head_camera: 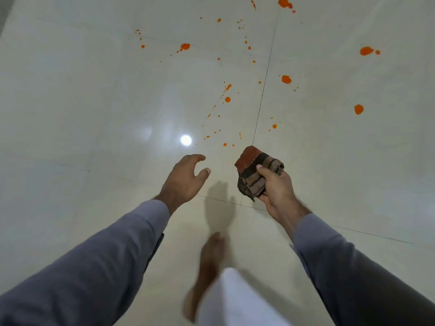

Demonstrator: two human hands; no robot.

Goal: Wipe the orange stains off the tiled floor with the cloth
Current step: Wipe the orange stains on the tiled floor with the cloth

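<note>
**A:** Starting at your left, your left hand (183, 177) is out over the tiled floor (82, 102), fingers loosely spread and gently curved, holding nothing at all.

**B:** And just right of it, your right hand (275, 189) has the cloth (253, 171), thumb across the top, fingers wrapped underneath. It's up in the air, clear of the tiles.

**A:** That folded bundle looks soft and light to me. It'll squash and drape, so no worry about breakage, but a loose fold could flop open on you.

**B:** I'd say grip it across the thick middle, as you're doing, and press a flat face down when you wipe.

**A:** Its long axis runs away from you, tilted a little left. The reddish corner leads, aimed at the nearest splatter.

**B:** Those orange stains (227, 99) spread ahead and off to the right, small flecks close in, bigger blobs like that one (358, 109) well apart on the far tile.

**A:** None of them looks wiped yet. The glossy floor will likely be slick once it's wet, and that's your bare foot (207, 267) down there, so mind it.
</note>
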